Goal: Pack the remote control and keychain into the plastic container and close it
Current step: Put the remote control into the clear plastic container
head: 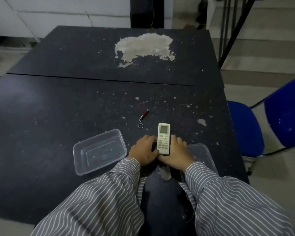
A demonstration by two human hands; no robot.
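A white remote control (163, 138) with a small screen lies lengthwise on the dark table. My left hand (144, 151) grips its lower left side and my right hand (174, 155) grips its lower right side. A keychain (143, 118) with a red barrel and a metal ring lies just beyond the remote, to its left, untouched. The clear plastic container (99, 150) stands open and empty to the left of my hands. Its clear lid (203, 155) lies flat to the right, partly hidden under my right hand and sleeve.
The black table (58, 108) is scuffed, with a large worn pale patch (143, 46) at the far side. A blue chair (262, 123) stands close to the table's right edge. Stairs and a dark railing lie beyond on the right.
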